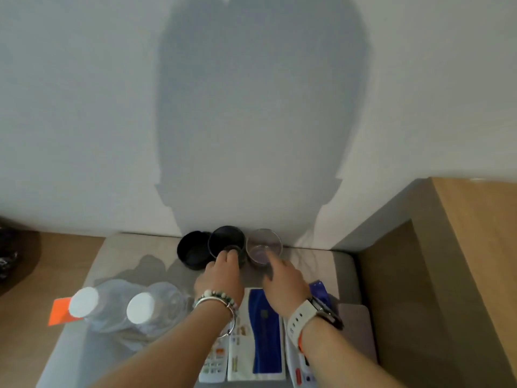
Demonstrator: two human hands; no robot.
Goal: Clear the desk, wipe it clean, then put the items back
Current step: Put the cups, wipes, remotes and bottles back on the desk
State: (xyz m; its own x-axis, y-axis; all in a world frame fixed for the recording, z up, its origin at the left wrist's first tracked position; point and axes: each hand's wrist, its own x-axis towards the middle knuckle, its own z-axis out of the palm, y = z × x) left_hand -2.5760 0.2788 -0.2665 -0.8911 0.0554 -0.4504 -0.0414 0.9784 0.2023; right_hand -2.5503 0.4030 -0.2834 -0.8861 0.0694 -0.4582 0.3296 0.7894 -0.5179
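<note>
Black cup point(226, 238) clasped in left hand point(221, 275) grip, clear glass point(264, 242) in right hand point(285, 278) grip; two bottles point(112, 306) nearby

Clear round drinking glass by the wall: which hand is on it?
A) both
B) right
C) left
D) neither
B: the right hand, the one with the white-strapped watch, holds the clear round drinking glass. The left hand holds the dark round cup beside it.
</note>
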